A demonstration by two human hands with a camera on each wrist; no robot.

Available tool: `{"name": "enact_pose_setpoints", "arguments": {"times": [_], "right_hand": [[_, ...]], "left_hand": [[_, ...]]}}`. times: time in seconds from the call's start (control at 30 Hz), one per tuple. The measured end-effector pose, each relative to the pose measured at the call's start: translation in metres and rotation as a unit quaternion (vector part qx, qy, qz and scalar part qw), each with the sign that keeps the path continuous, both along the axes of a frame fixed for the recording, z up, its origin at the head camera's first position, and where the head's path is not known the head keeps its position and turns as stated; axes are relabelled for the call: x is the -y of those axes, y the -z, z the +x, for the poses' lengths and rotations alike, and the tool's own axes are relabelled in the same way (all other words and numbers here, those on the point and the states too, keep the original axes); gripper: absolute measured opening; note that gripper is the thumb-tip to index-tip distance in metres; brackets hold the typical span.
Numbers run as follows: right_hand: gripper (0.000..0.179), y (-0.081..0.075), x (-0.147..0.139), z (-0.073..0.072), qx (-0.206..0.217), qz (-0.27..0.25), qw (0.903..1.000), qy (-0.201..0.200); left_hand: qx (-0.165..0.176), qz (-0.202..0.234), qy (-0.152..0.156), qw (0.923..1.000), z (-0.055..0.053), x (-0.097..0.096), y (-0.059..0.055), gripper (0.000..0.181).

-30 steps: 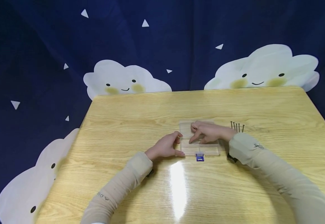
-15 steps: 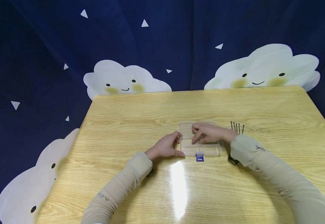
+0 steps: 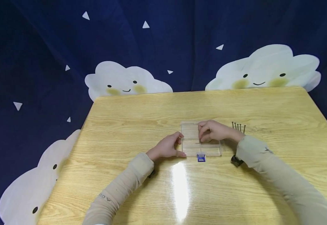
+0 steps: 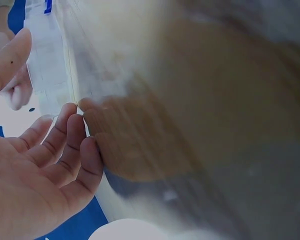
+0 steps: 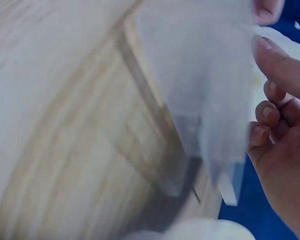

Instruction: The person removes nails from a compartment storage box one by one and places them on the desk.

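Observation:
A clear plastic compartment box (image 3: 191,151) lies on the table with its lid (image 3: 188,129) folded back and a blue latch (image 3: 201,157) at the front. My left hand (image 3: 169,145) grips its left end, thumb at the front corner and fingertips on the side; in the left wrist view those fingers (image 4: 70,145) bend along the edge. My right hand (image 3: 212,130) is over the box, thumb and fingertips together low at a compartment, pinching a thin dark screw (image 3: 198,143). In the right wrist view the box wall partly hides the right hand's (image 5: 285,115) fingertips.
Several dark screws (image 3: 238,127) with flat heads lie in a row just right of the box, partly behind the right wrist. The wooden table (image 3: 141,115) ends at the back against a dark blue curtain (image 3: 180,40) with white clouds.
My right hand has moved slightly right over the box; its pointing index finger has drawn in to the thumb beside the thin screw. The left hand and box stay in place.

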State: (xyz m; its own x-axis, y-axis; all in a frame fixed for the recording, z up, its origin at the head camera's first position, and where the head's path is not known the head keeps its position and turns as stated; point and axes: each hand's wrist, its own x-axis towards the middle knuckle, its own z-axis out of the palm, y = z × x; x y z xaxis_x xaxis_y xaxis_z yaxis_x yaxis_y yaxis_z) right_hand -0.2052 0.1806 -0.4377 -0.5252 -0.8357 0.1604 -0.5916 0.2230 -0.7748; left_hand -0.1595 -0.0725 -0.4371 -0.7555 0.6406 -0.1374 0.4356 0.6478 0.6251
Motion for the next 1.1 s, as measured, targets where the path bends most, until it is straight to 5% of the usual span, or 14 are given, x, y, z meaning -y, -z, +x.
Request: {"name": "enact_pose_setpoints", "arguments": {"times": [0.47,1.1], "right_hand": [[0.007,-0.012,-0.068,0.007,0.016,-0.049,0.9965,0.065],[0.007,0.003,-0.170,0.028,0.076,0.022,0.9845,0.156]], "left_hand": [[0.003,-0.008,0.000,1.0000,0.001,-0.001,-0.001,0.066],[0.009,0.006,0.001,0.9999,0.001,-0.002,-0.001,0.066]]}}
